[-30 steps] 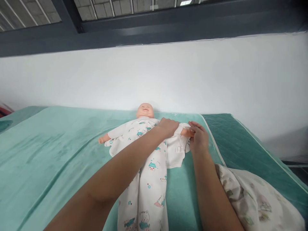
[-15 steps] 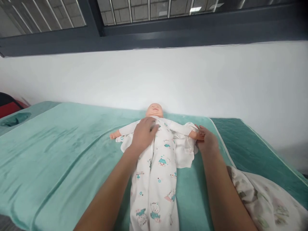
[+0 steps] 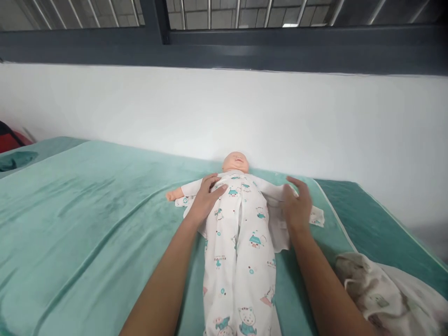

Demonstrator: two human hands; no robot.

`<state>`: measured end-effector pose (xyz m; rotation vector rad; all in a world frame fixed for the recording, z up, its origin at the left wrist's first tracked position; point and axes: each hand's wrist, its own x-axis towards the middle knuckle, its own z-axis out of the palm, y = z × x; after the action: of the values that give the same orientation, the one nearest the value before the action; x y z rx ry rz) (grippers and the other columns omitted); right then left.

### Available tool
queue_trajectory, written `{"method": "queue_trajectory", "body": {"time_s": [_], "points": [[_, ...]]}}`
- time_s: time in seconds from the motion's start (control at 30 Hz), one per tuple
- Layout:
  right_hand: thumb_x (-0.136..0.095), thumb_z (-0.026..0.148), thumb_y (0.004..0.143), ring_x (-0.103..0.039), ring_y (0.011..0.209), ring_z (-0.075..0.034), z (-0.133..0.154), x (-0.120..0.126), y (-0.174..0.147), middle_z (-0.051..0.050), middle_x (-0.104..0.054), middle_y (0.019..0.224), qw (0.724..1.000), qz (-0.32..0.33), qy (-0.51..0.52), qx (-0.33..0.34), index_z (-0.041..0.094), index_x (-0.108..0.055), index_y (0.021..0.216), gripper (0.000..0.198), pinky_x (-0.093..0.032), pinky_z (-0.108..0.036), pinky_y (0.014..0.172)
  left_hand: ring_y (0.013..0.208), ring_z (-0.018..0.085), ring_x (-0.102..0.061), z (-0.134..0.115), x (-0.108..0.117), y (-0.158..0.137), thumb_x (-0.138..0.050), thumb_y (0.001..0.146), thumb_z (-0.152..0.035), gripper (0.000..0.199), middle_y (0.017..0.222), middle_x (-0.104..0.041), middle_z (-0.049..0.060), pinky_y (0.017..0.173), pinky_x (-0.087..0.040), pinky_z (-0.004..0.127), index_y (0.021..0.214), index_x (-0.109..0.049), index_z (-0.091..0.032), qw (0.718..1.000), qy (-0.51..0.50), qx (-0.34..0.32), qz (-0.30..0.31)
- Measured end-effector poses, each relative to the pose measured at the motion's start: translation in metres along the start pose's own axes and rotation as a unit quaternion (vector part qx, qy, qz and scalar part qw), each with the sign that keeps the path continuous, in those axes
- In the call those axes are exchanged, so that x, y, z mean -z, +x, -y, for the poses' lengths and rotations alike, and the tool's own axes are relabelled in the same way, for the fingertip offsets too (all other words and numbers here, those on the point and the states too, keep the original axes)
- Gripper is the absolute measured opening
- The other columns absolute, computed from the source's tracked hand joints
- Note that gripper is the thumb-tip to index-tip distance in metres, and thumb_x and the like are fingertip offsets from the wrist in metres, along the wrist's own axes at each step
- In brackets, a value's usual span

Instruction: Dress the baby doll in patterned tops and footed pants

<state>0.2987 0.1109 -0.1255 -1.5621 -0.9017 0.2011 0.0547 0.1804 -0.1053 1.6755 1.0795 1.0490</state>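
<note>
A baby doll lies on its back, dressed in white long sleeves and a white printed garment with teal animals and houses. My left hand rests on the doll's chest at the left side, fingers and thumb spread. Over the end of the doll's other sleeve is my right hand, slightly blurred, its fingers bent and apart. It hides the doll's hand on that side. A second white printed garment lies under the doll; its sleeve end sticks out beyond my right hand.
A light green sheet covers the bed, with a darker green cover on the right. A crumpled patterned cloth lies beside my right forearm. Behind are a white wall and a barred window. Something red and black sits far left.
My right hand has moved from the doll's hand onto its sleeve end, and the garment sleeve now stretches out to the right. My left hand has shifted slightly toward the doll's side.
</note>
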Motion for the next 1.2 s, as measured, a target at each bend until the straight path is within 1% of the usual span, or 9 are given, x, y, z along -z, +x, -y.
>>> {"method": "queue_trajectory", "body": {"time_s": [0.07, 0.2, 0.37, 0.5, 0.67, 0.77, 0.9, 1.07, 1.2], "points": [[-0.053, 0.045, 0.089, -0.050, 0.126, -0.026, 0.018, -0.016, -0.017, -0.007, -0.060, 0.130, 0.995, 0.095, 0.010, 0.024, 0.024, -0.061, 0.119, 0.038, -0.034, -0.048, 0.112, 0.138, 0.020, -0.044, 0.002, 0.001, 0.000, -0.061, 0.089, -0.043, 0.029, 0.150, -0.044, 0.004, 0.115, -0.037, 0.032, 0.111, -0.062, -0.025, 1.000, -0.001, -0.011, 0.002], [-0.054, 0.052, 0.090, -0.043, 0.136, -0.024, 0.032, -0.030, -0.031, -0.005, -0.054, 0.142, 0.972, 0.220, 0.069, 0.046, 0.027, -0.063, 0.117, 0.037, -0.029, -0.046, 0.117, 0.129, 0.019, -0.050, -0.003, -0.002, -0.004, -0.064, 0.087, -0.036, 0.017, 0.136, -0.054, 0.005, 0.111, -0.039, 0.032, 0.097, -0.060, -0.023, 0.996, 0.049, -0.074, -0.010], [-0.059, 0.050, 0.089, -0.032, 0.144, -0.024, 0.029, -0.025, -0.028, -0.005, -0.044, 0.151, 0.955, 0.267, 0.038, 0.124, 0.030, -0.057, 0.126, 0.042, -0.022, -0.048, 0.120, 0.097, 0.021, -0.055, -0.013, -0.007, -0.011, -0.054, 0.095, -0.031, 0.011, 0.095, -0.063, 0.005, 0.088, -0.046, 0.035, 0.088, -0.055, -0.022, 0.945, 0.240, -0.221, -0.031], [-0.061, 0.047, 0.088, -0.030, 0.144, -0.025, 0.033, -0.024, -0.030, -0.007, -0.041, 0.152, 0.948, 0.264, 0.003, 0.179, 0.028, -0.056, 0.119, 0.037, -0.020, -0.049, 0.119, 0.091, 0.023, -0.053, -0.010, -0.010, -0.016, -0.040, 0.100, -0.031, 0.019, 0.095, -0.062, 0.008, 0.081, -0.044, 0.037, 0.094, -0.054, -0.020, 0.890, 0.348, -0.292, -0.044], [-0.060, 0.047, 0.088, -0.035, 0.138, -0.027, 0.035, -0.024, -0.031, -0.008, -0.044, 0.145, 0.947, 0.249, -0.010, 0.204, 0.026, -0.055, 0.099, 0.024, -0.023, -0.050, 0.115, 0.085, 0.025, -0.053, -0.002, -0.014, -0.015, -0.037, 0.101, -0.031, 0.021, 0.089, -0.061, 0.009, 0.076, -0.042, 0.037, 0.092, -0.053, -0.020, 0.862, 0.379, -0.330, -0.075], [-0.058, 0.046, 0.089, -0.039, 0.130, -0.028, 0.037, -0.024, -0.032, -0.008, -0.050, 0.137, 0.944, 0.238, -0.018, 0.229, 0.025, -0.055, 0.086, 0.021, -0.026, -0.050, 0.110, 0.085, 0.025, -0.054, 0.001, -0.015, -0.014, -0.043, 0.099, -0.031, 0.016, 0.088, -0.062, 0.008, 0.075, -0.041, 0.037, 0.091, -0.053, -0.021, 0.864, 0.379, -0.322, -0.086], [-0.056, 0.043, 0.090, -0.046, 0.112, -0.027, 0.041, -0.021, -0.037, -0.007, -0.060, 0.110, 0.944, 0.220, -0.001, 0.244, 0.022, -0.050, 0.062, 0.035, -0.032, -0.047, 0.101, 0.089, 0.025, -0.056, 0.005, -0.012, -0.013, -0.049, 0.097, -0.033, 0.013, 0.089, -0.063, 0.007, 0.078, -0.040, 0.037, 0.093, -0.053, -0.021, 0.880, 0.370, -0.286, -0.086], [-0.052, 0.046, 0.088, -0.047, 0.072, -0.019, 0.039, -0.009, -0.044, -0.002, -0.050, 0.075, 0.970, 0.151, 0.164, 0.096, 0.023, -0.047, 0.063, 0.034, -0.041, -0.034, 0.068, 0.090, 0.024, -0.057, 0.014, -0.004, -0.014, -0.052, 0.095, -0.033, 0.011, 0.092, -0.064, 0.006, 0.080, -0.040, 0.035, 0.094, -0.055, -0.022, 0.920, 0.302, -0.231, -0.100], [-0.044, 0.057, 0.089, -0.039, 0.058, -0.018, 0.029, 0.005, -0.046, 0.001, -0.037, 0.058, 0.980, 0.130, 0.152, 0.021, 0.026, -0.041, 0.062, 0.041, -0.034, -0.032, 0.055, 0.083, 0.021, -0.056, 0.018, 0.000, -0.018, -0.055, 0.091, -0.035, 0.013, 0.089, -0.064, 0.003, 0.075, -0.040, 0.032, 0.091, -0.054, -0.022, 0.954, 0.226, -0.162, -0.116]]}}
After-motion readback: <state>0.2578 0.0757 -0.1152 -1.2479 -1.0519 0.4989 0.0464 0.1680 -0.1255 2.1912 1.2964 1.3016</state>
